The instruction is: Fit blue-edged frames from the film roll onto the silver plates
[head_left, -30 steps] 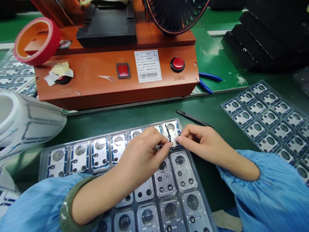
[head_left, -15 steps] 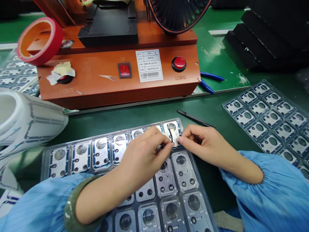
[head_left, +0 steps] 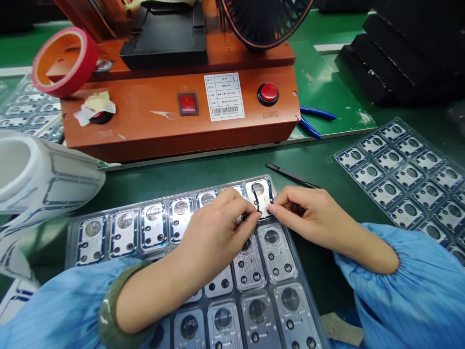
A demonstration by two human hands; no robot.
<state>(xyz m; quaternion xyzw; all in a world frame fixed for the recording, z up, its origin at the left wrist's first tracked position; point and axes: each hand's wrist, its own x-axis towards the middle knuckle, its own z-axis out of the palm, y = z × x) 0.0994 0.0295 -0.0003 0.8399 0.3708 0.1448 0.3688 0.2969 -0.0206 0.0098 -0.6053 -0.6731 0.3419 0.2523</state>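
Observation:
A clear plastic tray (head_left: 167, 196) lies on the bench, its pockets filled with rows of silvery rectangular plates, each with a round window and small dark rings. Over the top right plate (head_left: 261, 195), my left hand (head_left: 227, 220) pinches the lower end of a thin dark strip (head_left: 255, 193), which curves up across the plate. On the same plate's right edge, my right hand (head_left: 303, 208) has its thumb and forefinger closed together. A dark line runs up from those fingertips; whether it belongs to the strip is unclear.
Black tweezers (head_left: 290, 175) lie behind my right hand. An orange machine (head_left: 145, 133) with red buttons stands at the back, red tape (head_left: 89, 60) on its left. Blue-handled pliers (head_left: 316, 114) rest beside it. A label roll (head_left: 72, 174) is left; another plate tray (head_left: 385, 186) is right.
The view has shifted slightly. Both hands stay at the top right plate with fingers pinched; more of a dark line shows along the plate's right edge.

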